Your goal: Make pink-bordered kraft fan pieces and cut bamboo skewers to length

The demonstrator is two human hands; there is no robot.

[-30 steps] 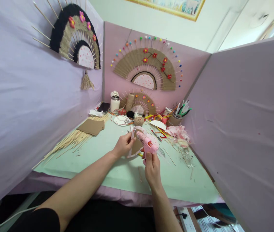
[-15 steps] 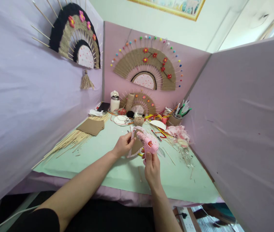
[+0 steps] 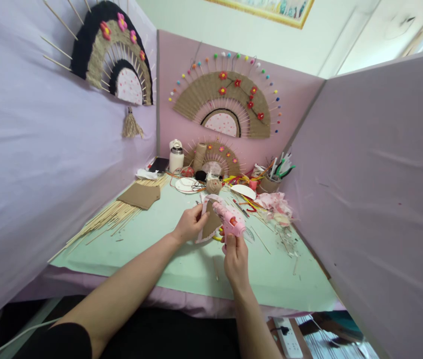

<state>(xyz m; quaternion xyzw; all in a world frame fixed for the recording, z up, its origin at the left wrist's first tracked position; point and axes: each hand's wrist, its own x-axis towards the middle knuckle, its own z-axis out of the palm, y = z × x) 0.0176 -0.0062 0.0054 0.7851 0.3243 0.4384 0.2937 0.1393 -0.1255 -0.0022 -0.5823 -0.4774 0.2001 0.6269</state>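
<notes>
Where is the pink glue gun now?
In the head view, the pink glue gun is near centre, in the right hand, overlapping the held brown piece.

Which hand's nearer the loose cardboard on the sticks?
Left. The left hand, holding the white-edged piece, is to the right of the loose cardboard, not touching it; the right hand, holding the pink glue gun, is farther right.

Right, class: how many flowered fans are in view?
3: black-edged fan on the left partition, large fan on the pink panel, lower fan at the back of the table, partly hidden behind a brown roll.
</notes>
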